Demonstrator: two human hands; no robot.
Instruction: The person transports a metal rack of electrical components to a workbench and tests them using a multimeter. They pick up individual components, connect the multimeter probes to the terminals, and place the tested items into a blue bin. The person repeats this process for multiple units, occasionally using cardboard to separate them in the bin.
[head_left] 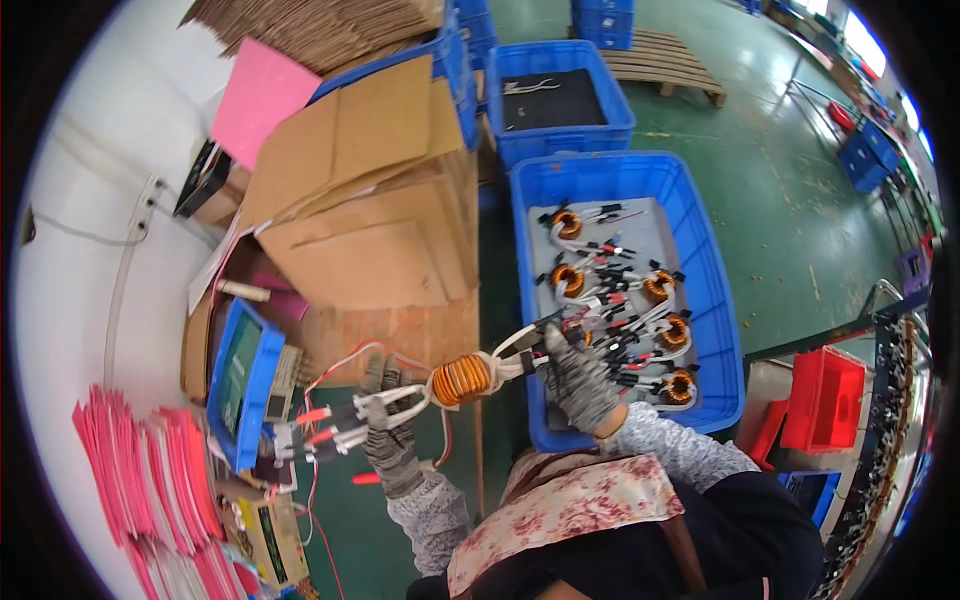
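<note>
Between my two hands hangs a copper-wound ring coil (pixel 461 381) with thick white leads on both sides. My left hand (pixel 392 440), in a grey striped glove, is closed round the white leads on the coil's left. Those leads end in red and clear sleeves over the bench's near edge. My right hand (pixel 578 385), gloved alike, grips the leads on the other side, which carry black ends, at the left rim of a blue crate (pixel 720 330). Inside this crate several similar coils (pixel 657 286) lie on a grey sheet. Thin red and white wires run behind my left hand.
A wooden bench (pixel 395 335) carries large cardboard boxes (pixel 370 250) at its back. A small blue tray (pixel 243 385) stands tilted at the left, above stacked pink sheets (pixel 150 480). A second blue crate (pixel 620 120) is beyond the first. Red bins (pixel 822 400) stand at the right.
</note>
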